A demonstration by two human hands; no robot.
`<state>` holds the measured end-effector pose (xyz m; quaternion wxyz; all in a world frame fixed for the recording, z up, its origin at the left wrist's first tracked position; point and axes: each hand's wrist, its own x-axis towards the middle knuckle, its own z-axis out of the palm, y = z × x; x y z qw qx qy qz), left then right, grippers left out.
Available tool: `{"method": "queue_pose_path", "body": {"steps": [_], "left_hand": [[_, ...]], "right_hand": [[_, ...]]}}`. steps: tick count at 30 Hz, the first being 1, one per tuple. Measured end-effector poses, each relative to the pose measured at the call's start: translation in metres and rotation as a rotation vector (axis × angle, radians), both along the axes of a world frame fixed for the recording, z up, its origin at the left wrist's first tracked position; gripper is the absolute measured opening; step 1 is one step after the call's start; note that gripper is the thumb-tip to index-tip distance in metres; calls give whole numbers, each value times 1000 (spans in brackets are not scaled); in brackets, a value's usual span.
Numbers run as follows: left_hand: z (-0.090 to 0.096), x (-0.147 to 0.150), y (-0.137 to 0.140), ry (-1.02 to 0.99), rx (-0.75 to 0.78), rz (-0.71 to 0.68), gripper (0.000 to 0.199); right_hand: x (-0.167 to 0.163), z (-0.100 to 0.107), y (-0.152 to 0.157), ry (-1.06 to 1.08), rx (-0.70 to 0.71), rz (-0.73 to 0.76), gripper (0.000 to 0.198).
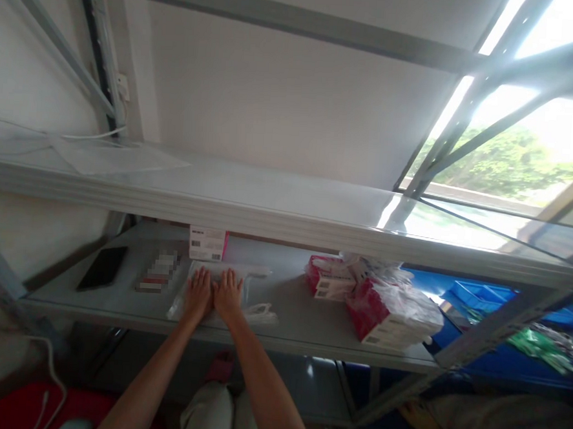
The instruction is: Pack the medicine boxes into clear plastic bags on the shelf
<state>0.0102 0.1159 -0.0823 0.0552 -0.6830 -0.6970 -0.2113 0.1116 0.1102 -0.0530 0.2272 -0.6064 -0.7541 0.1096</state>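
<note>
On the middle shelf lies a flat, clear plastic bag (pixel 179 304). My left hand (pixel 199 293) rests flat on it, palm down with the fingers stretched forward. Close beside it, my right hand (pixel 227 293) presses on the same bag, its fingers slightly spread. Neither hand grips anything. A whitish looped strip (pixel 261 312), perhaps a bag handle or a cord, lies to the right of my right hand. Just beyond my fingertips stands a white and pink box (pixel 207 243) with printed labels. What lies under my palms is hidden.
To the left lie a dark flat device (pixel 102 268) and a blurred-out item (pixel 159 273). Plastic-wrapped red and white boxes (pixel 397 315) stand to the right. An upper shelf (pixel 278 191) overhangs the back. Blue bins (pixel 490 298) are beyond the right upright.
</note>
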Motion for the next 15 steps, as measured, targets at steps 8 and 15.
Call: {"method": "queue_pose_path", "body": {"steps": [8, 15], "left_hand": [[2, 0, 2, 69, -81, 39, 55], [3, 2, 1, 65, -87, 68, 55]], "right_hand": [[21, -18, 3, -33, 29, -78, 59], [33, -11, 8, -57, 77, -185, 62]]}}
